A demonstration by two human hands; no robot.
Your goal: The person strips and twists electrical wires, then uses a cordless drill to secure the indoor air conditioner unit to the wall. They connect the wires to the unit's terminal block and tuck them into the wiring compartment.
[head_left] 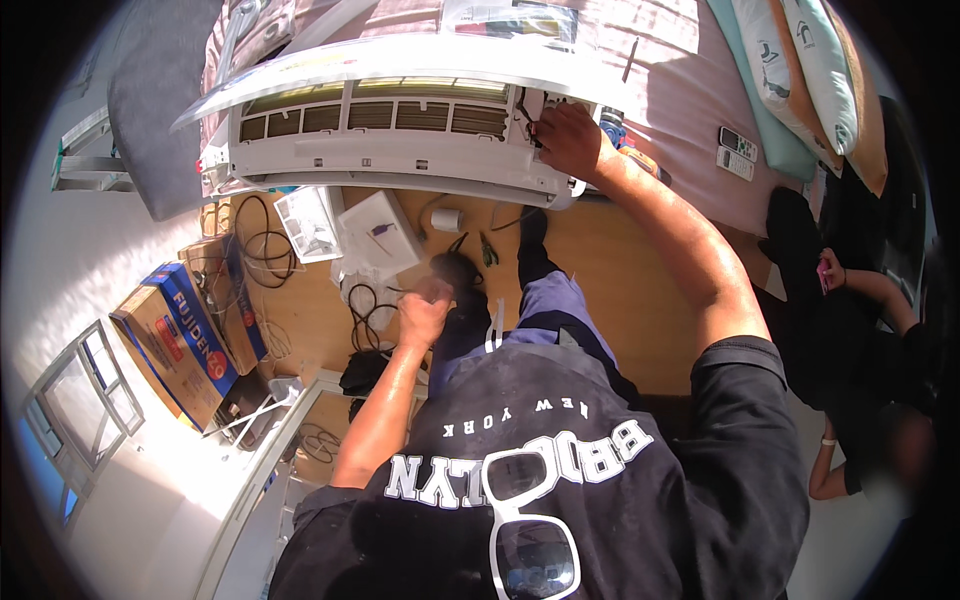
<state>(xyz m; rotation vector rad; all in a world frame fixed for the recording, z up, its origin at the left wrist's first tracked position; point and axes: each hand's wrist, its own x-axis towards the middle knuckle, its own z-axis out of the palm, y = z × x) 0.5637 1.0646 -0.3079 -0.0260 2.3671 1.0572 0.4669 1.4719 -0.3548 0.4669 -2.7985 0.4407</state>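
A white wall-type air conditioner indoor unit point(375, 150) lies across the bed edge in front of me, its front cover point(400, 62) lifted and its filters showing. My right hand point(572, 140) reaches to the unit's right end, fingers curled into the opening where dark wires show point(530, 112). Those fingertips are partly hidden, so what they grip cannot be made out. Down by my left thigh, my left hand point(426, 310) is closed, slightly smeared; anything inside it is hidden. Just past the unit's right end lies an orange and blue power tool point(640, 160), partly covered by my right forearm.
On the wooden floor lie pliers point(488, 250), a white roll point(447, 220), a white foam piece point(380, 236) and black cable point(265, 245). Blue-and-brown cartons point(185, 340) stand left. Two remote controls point(738, 143) and pillows point(815, 75) rest on the bed. Another person point(850, 330) sits at right.
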